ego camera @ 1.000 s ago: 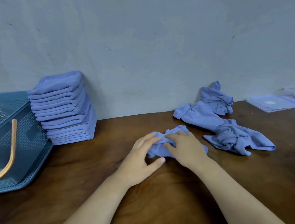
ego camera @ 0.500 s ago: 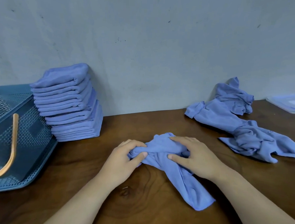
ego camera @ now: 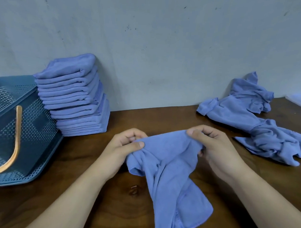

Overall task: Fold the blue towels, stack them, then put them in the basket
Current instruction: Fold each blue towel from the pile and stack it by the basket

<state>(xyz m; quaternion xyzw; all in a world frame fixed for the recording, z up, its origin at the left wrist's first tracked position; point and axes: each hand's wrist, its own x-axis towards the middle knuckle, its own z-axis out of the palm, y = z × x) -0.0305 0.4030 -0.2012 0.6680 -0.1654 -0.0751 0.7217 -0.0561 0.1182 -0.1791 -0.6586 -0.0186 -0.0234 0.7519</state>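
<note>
A crumpled blue towel (ego camera: 171, 171) hangs between my hands just above the brown table (ego camera: 92, 163). My left hand (ego camera: 124, 147) pinches its left upper edge with thumb and curled fingers. My right hand (ego camera: 213, 147) grips the right upper edge. The towel's lower part trails toward me onto the table. A tall stack of folded blue towels (ego camera: 74, 96) leans against the wall at the back left. Beside it on the left lies the teal perforated basket (ego camera: 29, 143) with an orange handle (ego camera: 15, 139). Unfolded blue towels (ego camera: 256, 123) lie in a heap at the back right.
A grey wall (ego camera: 158, 45) runs close behind the table. A pale flat plastic lid or tray (ego camera: 300, 101) shows at the far right edge. Bare wood lies between the stack and the heap.
Both hands have lifted the towel off the table and pulled its top edge apart; before, they pressed on it as a bunch. The towel now hangs down longer toward me.
</note>
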